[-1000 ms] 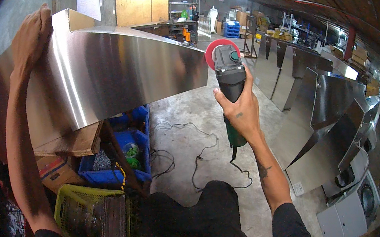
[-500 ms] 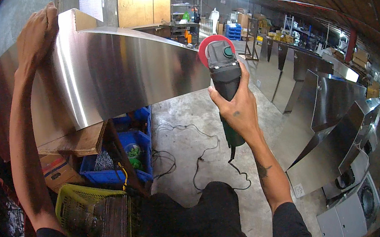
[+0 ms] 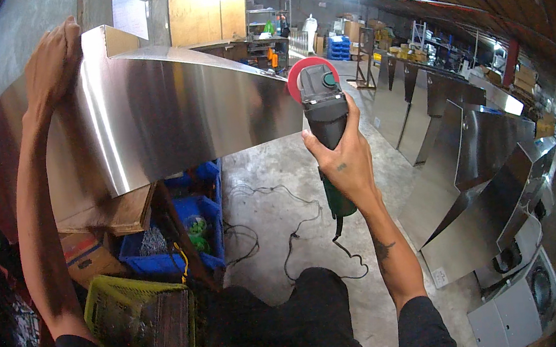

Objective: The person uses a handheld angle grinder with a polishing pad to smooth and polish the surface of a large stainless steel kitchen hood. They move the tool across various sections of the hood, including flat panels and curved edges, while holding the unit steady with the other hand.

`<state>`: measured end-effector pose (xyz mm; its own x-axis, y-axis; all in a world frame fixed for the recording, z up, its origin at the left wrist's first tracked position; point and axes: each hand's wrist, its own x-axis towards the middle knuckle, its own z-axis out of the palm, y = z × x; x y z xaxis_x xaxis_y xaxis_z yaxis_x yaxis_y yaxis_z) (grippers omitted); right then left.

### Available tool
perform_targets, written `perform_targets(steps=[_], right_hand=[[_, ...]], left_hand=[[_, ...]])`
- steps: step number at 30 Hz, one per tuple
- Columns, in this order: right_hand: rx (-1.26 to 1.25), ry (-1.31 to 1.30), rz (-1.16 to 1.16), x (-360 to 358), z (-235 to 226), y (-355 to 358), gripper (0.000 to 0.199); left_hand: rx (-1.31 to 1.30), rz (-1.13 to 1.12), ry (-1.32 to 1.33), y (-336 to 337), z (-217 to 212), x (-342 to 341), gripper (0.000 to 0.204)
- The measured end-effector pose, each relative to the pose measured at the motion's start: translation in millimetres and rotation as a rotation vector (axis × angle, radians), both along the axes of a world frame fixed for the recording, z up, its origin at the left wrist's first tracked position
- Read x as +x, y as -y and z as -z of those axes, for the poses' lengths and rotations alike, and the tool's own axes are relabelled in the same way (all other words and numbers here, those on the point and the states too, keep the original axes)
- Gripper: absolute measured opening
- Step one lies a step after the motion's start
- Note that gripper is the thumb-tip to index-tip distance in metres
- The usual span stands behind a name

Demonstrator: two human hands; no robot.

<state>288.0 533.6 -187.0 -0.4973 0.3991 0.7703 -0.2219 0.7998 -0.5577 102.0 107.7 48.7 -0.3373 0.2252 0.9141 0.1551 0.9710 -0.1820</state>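
Observation:
A large bent sheet of shiny metal (image 3: 195,107) rests on a wooden bench top (image 3: 114,212) at the left. Its right end juts out past the bench over the floor. My left hand (image 3: 54,65) is closed over the sheet's upper edge, the fingertips hidden behind it. In my right hand (image 3: 345,159) is an angle grinder (image 3: 326,116), dark with a green rear body, gripped round its middle. The grinder's red disc (image 3: 295,79) is at the sheet's right edge; whether it touches I cannot tell.
A black cord (image 3: 339,231) runs from the grinder onto the concrete floor (image 3: 261,209). Blue bins (image 3: 201,251) and a yellow-green basket (image 3: 104,330) holding flat pieces stand below the bench. Bent metal panels (image 3: 495,149) line the right side. Shelves and boxes (image 3: 354,31) fill the back.
The whole view has shifted slightly. The grinder and its disc sit a little lower and further left in the picture, still along the sheet's right edge. Both hands keep their hold.

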Motion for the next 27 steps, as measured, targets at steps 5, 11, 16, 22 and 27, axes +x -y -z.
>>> perform_targets(steps=[5,11,16,22,27], right_hand=[[-0.039,-0.004,0.003,-3.4,4.4,-4.5,0.092],[-0.112,0.151,0.005,-5.5,5.9,-21.0,0.101],[-0.193,0.058,0.02,-0.9,21.0,-33.5,0.099],[-0.206,0.012,-0.063,5.0,8.9,-10.1,0.098],[-0.152,0.017,-0.038,-1.1,7.3,-2.8,0.097]], left_hand=[[0.012,0.14,-0.287,17.6,3.8,-32.7,0.059],[-0.007,0.119,-0.262,17.2,5.7,-30.4,0.06],[0.07,0.136,-0.186,2.4,11.9,-21.8,0.06],[0.094,0.195,-0.108,7.8,9.2,-18.1,0.062],[-0.004,0.223,-0.296,64.5,3.9,-38.5,0.06]])
